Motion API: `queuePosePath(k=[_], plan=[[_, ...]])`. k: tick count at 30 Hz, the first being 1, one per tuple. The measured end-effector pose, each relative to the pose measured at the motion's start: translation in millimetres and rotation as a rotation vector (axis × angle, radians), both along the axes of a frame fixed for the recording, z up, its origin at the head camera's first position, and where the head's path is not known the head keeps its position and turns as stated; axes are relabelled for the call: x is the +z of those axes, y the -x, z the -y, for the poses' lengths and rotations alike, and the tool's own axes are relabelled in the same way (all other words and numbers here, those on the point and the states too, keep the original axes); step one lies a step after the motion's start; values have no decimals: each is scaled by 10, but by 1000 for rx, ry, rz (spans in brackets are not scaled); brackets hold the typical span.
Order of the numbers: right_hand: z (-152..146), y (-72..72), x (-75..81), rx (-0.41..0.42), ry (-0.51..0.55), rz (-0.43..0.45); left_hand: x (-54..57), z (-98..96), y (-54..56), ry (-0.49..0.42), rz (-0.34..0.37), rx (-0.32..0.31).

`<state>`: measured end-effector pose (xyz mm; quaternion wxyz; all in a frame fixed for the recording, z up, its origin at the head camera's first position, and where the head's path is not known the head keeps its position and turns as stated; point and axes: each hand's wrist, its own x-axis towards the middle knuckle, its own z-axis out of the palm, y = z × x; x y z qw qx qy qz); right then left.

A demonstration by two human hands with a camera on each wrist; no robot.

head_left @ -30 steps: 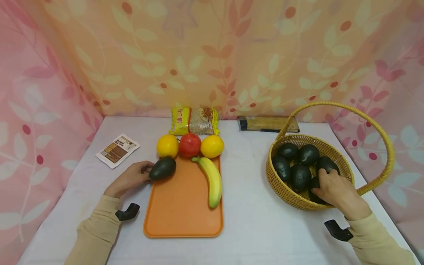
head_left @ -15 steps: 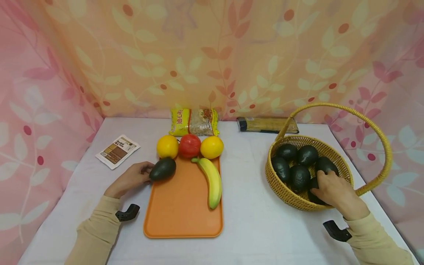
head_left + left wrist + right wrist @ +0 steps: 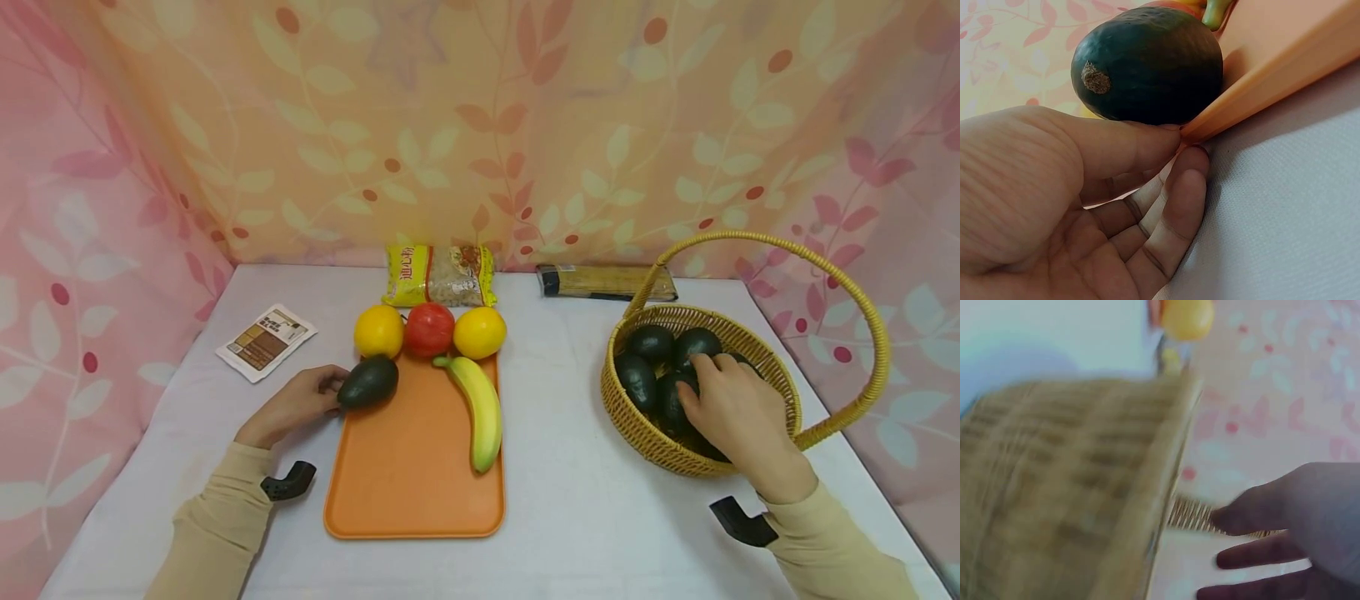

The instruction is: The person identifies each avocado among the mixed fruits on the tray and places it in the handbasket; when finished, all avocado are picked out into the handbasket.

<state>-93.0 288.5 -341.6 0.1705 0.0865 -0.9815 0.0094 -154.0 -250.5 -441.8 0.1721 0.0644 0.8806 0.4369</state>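
My left hand [image 3: 295, 406] pinches the left rim of the orange tray [image 3: 416, 496]. In the left wrist view the thumb lies over the rim [image 3: 1241, 103] and the fingertips are under it. A dark green avocado [image 3: 368, 382] rests on the tray just above that thumb. Over the round wicker basket [image 3: 637, 437] is my right hand [image 3: 738, 412], fingers spread and holding nothing; the right wrist view shows them apart, beyond the basket wall [image 3: 1079, 469]. Several avocados [image 3: 636, 382] lie in the basket, those at the front right mostly hidden by the hand.
Two yellow fruits [image 3: 481, 333], a red fruit [image 3: 430, 329] and a banana [image 3: 483, 417] are on the tray. Behind stand a yellow food bag [image 3: 441, 275] and a long flat pack [image 3: 609, 282]. A white pouch [image 3: 267, 342] lies left. The basket's tall handle [image 3: 873, 333] arches right.
My right hand has come off the front-right avocado, rising and shifting left over the basket with its fingers spread. The left hand and the tray stay as they were.
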Motion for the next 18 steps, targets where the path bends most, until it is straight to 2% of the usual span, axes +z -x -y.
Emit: queuePosePath(k=[3, 6, 11, 18], plan=[[237, 25, 33, 107, 42, -174, -9, 7, 8, 0, -1, -2], [469, 65, 46, 184, 77, -257, -1, 4, 9, -9, -2, -2], [860, 124, 11, 280, 126, -278, 17, -5, 2, -12, -5, -5], [1402, 194, -108, 430, 117, -257, 33, -3, -17, 0, 4, 0]])
